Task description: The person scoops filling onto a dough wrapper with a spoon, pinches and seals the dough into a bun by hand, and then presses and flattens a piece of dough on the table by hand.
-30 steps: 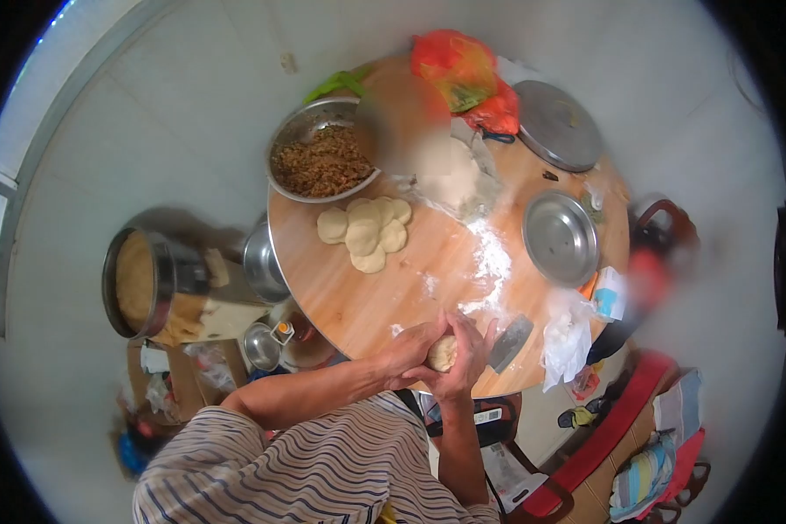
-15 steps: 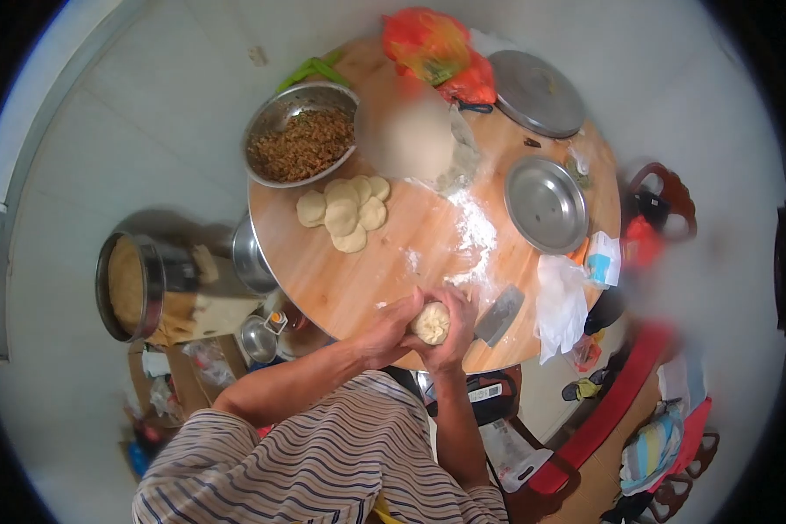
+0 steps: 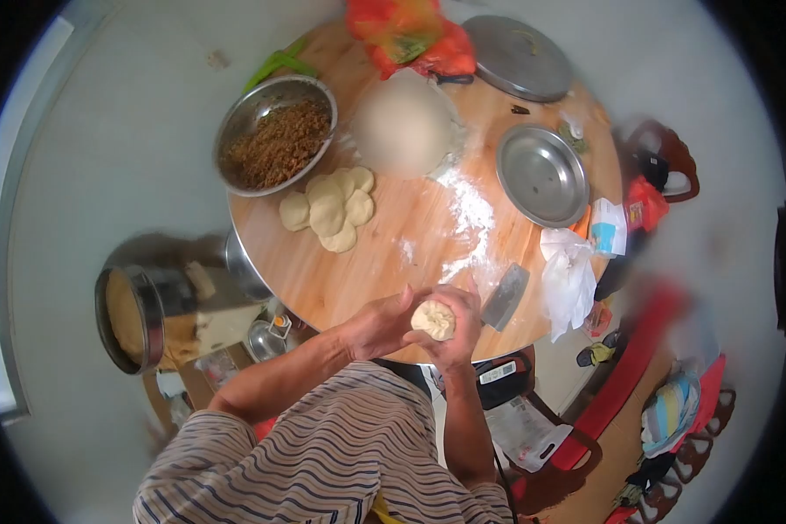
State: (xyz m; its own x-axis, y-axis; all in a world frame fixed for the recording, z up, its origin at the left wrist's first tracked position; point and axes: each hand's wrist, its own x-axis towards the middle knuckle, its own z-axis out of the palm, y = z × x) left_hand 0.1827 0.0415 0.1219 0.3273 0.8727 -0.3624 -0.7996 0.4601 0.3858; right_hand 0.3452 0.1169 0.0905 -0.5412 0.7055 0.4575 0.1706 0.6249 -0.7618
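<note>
A pleated dough bun (image 3: 433, 320) sits in my right hand (image 3: 459, 325), whose fingers curl around it above the table's near edge. My left hand (image 3: 377, 327) is just left of the bun, thumb raised and apart from the fingers; whether its fingertips touch the dough I cannot tell. Right of my right hand lies a cleaver (image 3: 505, 297). Flat dough rounds (image 3: 327, 210) overlap in a pile at the left of the wooden table (image 3: 314, 284). Behind them stands a steel bowl (image 3: 223, 144) of brown minced filling (image 3: 279, 144). White flour (image 3: 467, 218) is scattered mid-table.
A steel basin (image 3: 541, 179) stands at the right, with a white plastic bag (image 3: 569, 279) near the edge. Farther back are a round metal lid (image 3: 517, 59), a red plastic bag (image 3: 415, 39) and a blurred pale mound (image 3: 406, 127). A large pot (image 3: 153, 319) stands left of the table.
My left hand has drawn slightly left, its thumb lifting off the bun. The bun stays in my right hand. The view has shifted a little.
</note>
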